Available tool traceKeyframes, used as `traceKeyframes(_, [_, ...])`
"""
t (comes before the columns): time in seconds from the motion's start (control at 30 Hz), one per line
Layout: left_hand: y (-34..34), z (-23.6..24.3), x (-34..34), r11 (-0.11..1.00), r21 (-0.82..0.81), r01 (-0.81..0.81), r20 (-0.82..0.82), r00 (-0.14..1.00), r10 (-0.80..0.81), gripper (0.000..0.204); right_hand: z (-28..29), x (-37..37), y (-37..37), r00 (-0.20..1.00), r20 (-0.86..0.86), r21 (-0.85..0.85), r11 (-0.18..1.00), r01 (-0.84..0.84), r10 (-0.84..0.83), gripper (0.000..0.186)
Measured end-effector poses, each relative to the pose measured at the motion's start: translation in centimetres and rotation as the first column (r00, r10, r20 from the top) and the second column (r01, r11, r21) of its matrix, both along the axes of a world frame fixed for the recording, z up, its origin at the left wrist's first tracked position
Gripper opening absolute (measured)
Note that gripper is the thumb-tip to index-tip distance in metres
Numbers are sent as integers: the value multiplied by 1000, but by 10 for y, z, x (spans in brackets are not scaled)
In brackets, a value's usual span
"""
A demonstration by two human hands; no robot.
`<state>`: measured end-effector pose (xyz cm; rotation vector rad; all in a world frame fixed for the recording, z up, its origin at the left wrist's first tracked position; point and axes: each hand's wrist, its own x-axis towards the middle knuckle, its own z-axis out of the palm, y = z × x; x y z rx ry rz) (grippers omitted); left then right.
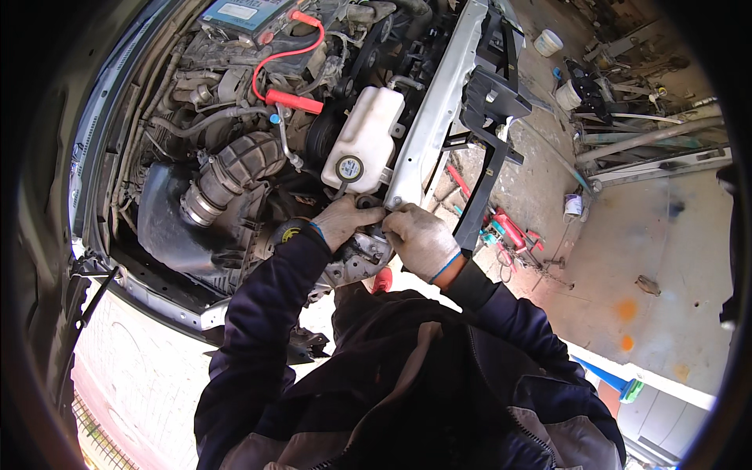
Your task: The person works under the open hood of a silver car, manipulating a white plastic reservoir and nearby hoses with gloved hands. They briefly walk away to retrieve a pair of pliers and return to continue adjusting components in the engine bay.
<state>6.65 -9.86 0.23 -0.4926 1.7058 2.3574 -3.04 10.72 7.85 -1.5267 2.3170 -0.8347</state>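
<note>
In a car's engine bay, my gloved left hand [345, 219] is bent with its fingertips at a metal bracket [352, 262] just below the white plastic reservoir [360, 137]. My gloved right hand [415, 239] has its fingers curled at the near end of the silver crossmember [427, 102], close beside my left hand. What the fingers of either hand hold, if anything, is too small and hidden to make out. A black ribbed air hose [235, 168] lies to the left of my hands.
A battery [243, 12] and red-handled cable [294, 102] are at the upper left. Black brackets [493, 110] border the front. Beyond are a red floor jack [505, 231], white buckets [548, 43], stacked pipes [650, 137] and a metal sheet [642, 258].
</note>
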Motion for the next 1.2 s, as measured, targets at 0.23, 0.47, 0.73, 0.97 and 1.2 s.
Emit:
traceKeyframes(0.23, [-2,1,-1,998,-29,52,45,998,-50,35,1,5,-2,991,-82,82,991,-102,108,15])
traceKeyframes(0.47, [-2,9,0,996,-72,50,32,998,-47,33,1,2,-5,991,-54,136,984,-117,125,16])
traceKeyframes(0.73, [-3,-9,-2,998,-50,43,55,998,-40,36,7,1,-8,997,-1,160,985,-70,72,13])
traceKeyframes(0.97, [-5,-7,-1,997,-48,58,51,997,-55,37,12,3,-6,999,-7,146,989,-38,39,19])
traceKeyframes(1.2, [-2,-1,-1,998,34,43,53,998,-45,37,12,7,-5,998,-63,209,978,7,7,16])
